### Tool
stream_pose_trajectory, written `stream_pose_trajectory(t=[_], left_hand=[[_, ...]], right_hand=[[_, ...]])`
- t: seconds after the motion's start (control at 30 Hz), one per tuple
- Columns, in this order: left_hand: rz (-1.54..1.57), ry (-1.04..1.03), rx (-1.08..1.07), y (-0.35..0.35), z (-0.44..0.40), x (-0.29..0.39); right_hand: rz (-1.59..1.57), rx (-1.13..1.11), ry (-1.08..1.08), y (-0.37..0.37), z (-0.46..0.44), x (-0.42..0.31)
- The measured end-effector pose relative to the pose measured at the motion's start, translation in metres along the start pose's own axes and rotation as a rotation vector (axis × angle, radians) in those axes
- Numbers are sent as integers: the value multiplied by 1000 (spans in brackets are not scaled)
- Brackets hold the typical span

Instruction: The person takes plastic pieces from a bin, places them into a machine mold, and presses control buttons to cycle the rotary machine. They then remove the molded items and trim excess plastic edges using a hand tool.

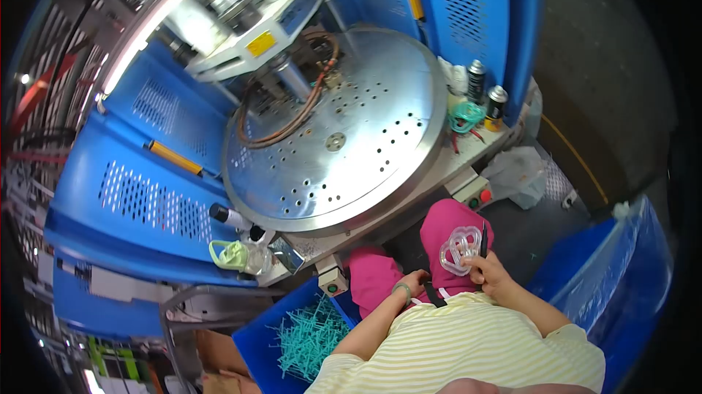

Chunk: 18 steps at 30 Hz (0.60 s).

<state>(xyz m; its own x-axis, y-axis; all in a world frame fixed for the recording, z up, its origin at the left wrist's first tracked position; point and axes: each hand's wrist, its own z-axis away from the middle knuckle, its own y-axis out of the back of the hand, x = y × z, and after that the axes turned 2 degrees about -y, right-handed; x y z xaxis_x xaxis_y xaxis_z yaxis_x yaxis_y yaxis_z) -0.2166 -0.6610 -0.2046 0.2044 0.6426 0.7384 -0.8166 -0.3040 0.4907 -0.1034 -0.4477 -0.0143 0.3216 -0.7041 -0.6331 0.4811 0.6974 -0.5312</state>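
My right hand is closed over my right thigh. It holds a clear plastic piece with rounded loops and a thin black pen-shaped tool, which points up and away from me. Against my lap rests my left hand, a green bangle on its wrist. Its fingers are curled in beside a black strap, and whatever they may hold is hidden. Both hands are above the pink trousers, apart from each other.
Before me stands a machine with a round metal table between blue guards. Spray cans and a bottle stand on its ledge. A blue bin of green plastic pieces is at left, a bag-lined blue bin at right.
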Motion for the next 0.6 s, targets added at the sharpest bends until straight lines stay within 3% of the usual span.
stream_pose_trajectory(t=[0.1,0.2,0.3,0.33,0.37,0.43,0.6], left_hand=[[-81,-34,-32,3,-9,-2],[55,49,-21,1,-11,-3],[671,151,12,-2,-15,-9],[1023,206,-9,5,-10,3],[1031,196,3,17,4,23],[1838,81,-124,34,31,55],[1896,-148,-289,26,31,37]], right_hand=[[138,-61,-63,3,-20,10],[173,-101,-79,-3,-20,7],[124,-172,-132,-3,-22,5],[133,-205,-148,-5,-23,5],[144,-237,-168,-7,-24,5],[172,-246,-204,-7,-30,7],[156,-309,-318,-3,-52,20]])
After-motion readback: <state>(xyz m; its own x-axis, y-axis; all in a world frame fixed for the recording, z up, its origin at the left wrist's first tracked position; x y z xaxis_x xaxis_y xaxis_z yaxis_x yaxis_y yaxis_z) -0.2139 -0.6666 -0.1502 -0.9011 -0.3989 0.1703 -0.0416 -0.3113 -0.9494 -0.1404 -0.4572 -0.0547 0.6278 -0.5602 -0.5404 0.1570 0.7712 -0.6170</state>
